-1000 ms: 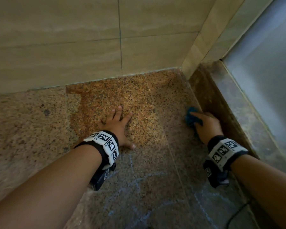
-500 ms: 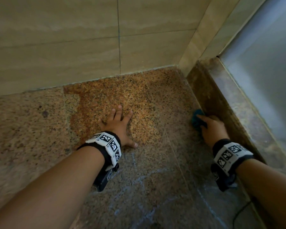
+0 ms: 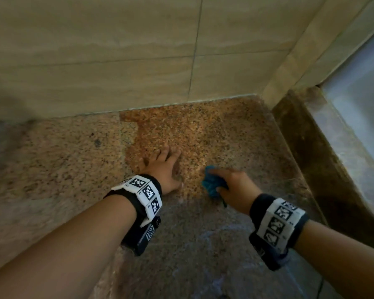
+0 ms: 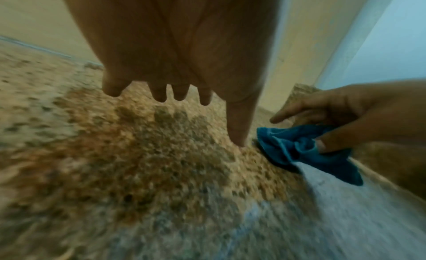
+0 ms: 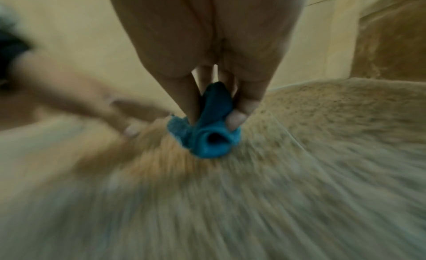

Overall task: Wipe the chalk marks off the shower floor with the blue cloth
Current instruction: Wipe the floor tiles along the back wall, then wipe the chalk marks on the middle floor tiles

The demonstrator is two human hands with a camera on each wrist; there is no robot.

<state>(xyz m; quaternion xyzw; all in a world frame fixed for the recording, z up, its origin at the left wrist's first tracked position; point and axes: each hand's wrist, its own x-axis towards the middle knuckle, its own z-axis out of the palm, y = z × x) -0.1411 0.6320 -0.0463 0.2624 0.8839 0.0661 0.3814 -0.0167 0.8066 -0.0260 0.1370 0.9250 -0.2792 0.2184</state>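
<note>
Left hand [image 3: 163, 167] fingers spread flat on speckled granite shower floor [image 3: 52, 160]; right hand [image 3: 235, 188] fingers pinching bunched blue cloth [image 3: 212, 185] beside left thumb; faint chalk marks [image 3: 214, 238] behind fingers; beige tiled wall [image 3: 95, 61] ahead.

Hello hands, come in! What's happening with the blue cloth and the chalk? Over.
Left hand flat on shower floor. Right hand grips bunched blue cloth on floor. Faint chalk marks remain nearer. Nothing blocking.
</note>
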